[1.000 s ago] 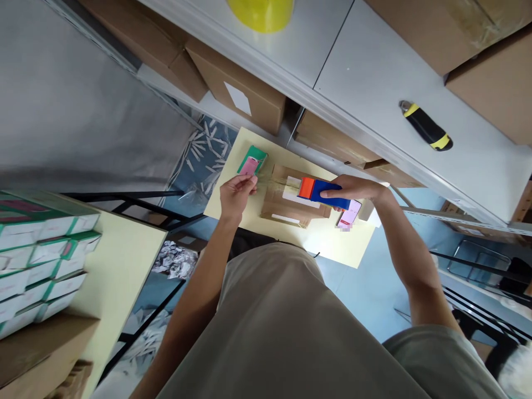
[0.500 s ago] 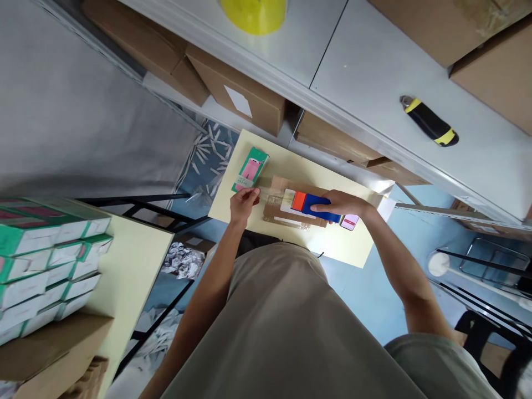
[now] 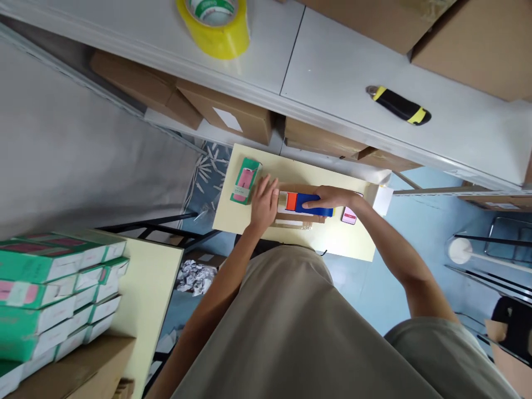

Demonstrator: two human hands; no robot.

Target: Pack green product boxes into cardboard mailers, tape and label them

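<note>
My right hand is wrapped round a blue and orange tape dispenser, which lies over a small brown cardboard box on the pale yellow table. At the box's left end, my left hand presses with its fingers stretched out. Part of the box is hidden under the dispenser and that hand. A green carton with a pink picture lies just left of my left hand. To the right of the dispenser is a phone with a lit pink screen.
Above the table runs a grey shelf with a yellow tape roll, a black and yellow utility knife and brown boxes. Stacked green and white cartons stand on another table at lower left. A shelf below holds more cardboard boxes.
My left hand has let go of the tape's end and moved right onto the box's end, fingers now extended. The dispenser has shifted slightly left in the picture. The view has tilted too.
</note>
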